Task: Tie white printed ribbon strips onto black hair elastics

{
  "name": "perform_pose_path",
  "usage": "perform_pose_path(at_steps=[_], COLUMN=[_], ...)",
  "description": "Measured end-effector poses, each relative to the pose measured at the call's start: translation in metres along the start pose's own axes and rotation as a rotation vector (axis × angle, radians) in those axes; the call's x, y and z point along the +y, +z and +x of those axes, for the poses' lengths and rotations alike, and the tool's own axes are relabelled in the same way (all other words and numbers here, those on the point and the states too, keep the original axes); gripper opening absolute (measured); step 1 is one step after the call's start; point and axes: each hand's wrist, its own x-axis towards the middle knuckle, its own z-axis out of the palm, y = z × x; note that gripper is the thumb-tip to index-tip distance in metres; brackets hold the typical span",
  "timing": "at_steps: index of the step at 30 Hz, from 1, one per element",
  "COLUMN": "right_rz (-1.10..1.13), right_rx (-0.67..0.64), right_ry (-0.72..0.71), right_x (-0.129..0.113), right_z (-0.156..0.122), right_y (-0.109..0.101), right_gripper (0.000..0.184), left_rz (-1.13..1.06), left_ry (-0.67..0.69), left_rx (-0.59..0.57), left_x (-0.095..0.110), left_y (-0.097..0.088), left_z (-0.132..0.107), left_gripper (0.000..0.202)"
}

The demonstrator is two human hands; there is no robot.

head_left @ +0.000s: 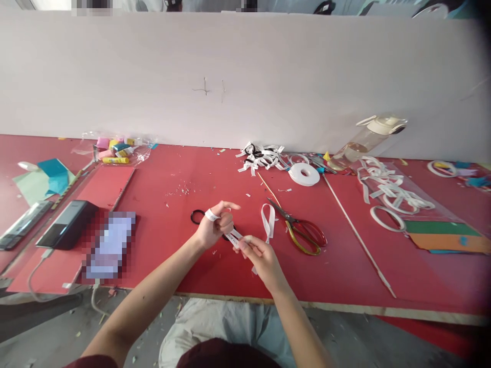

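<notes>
A white ribbon (233, 239) with dark lettering stretches between my two hands over the front middle of the red table. My left hand (215, 227) has the ribbon looped around it, its index finger pointing out and the other fingers curled on the strip. Between thumb and fingers, my right hand (263, 258) pinches the ribbon's near end. Partly behind my left hand lies a black ring (197, 216). Scissors (301, 230) with red and yellow handles rest to the right, beside a loose loop of white ribbon (268, 220).
A ribbon roll (304, 174) and a pile of black-and-white ribbon pieces (263, 156) lie at the back. A bottle (368, 140) leans against the white partition (245, 66). To the left are a phone (110, 245), a black device (67, 225) and bagged glue sticks (117, 148).
</notes>
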Motion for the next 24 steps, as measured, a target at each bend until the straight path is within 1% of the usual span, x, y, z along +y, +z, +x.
perform_pose_path(at_steps=[2,4,6,8,12,15,17,18,21,24], right_rz=[0.101,0.164,0.181,0.168,0.127,0.022,-0.044,-0.065,-0.073,-0.003], right_rx=[0.043,0.076,0.09,0.1,0.09,0.034,-0.005,-0.017,-0.02,-0.008], right_ry=[0.042,0.032,0.02,0.029,0.085,0.117,0.109,0.093,0.067,0.107], right_x=[0.0,-0.001,-0.001,0.0,0.005,0.009,0.009,0.008,0.005,0.001], right_z=[0.0,0.001,0.002,0.002,0.0,-0.003,-0.003,-0.003,-0.002,-0.001], right_y=[-0.004,-0.008,-0.011,-0.012,-0.01,-0.002,0.003,0.005,0.008,0.005], right_gripper=[0.038,0.041,0.041,0.04,0.037,0.039,0.041,0.038,0.033,0.036], left_rz=[0.227,0.416,0.492,0.457,0.253,0.089,0.007,-0.02,-0.031,0.061], left_ry=[-0.011,-0.031,-0.043,-0.022,0.031,0.058,0.061,0.056,0.043,0.043], left_rx=[-0.007,-0.019,-0.03,-0.033,0.002,0.022,0.03,0.037,0.063,0.069], left_x=[-0.002,-0.004,-0.007,-0.01,-0.012,-0.01,-0.008,-0.008,-0.006,-0.006], left_y=[0.002,0.005,0.005,0.004,0.002,0.004,0.004,0.005,0.004,0.004], left_z=[-0.001,-0.002,-0.003,-0.003,-0.001,0.0,0.001,0.001,0.002,0.002], left_gripper=[0.04,0.041,0.043,0.044,0.042,0.037,0.035,0.035,0.034,0.033])
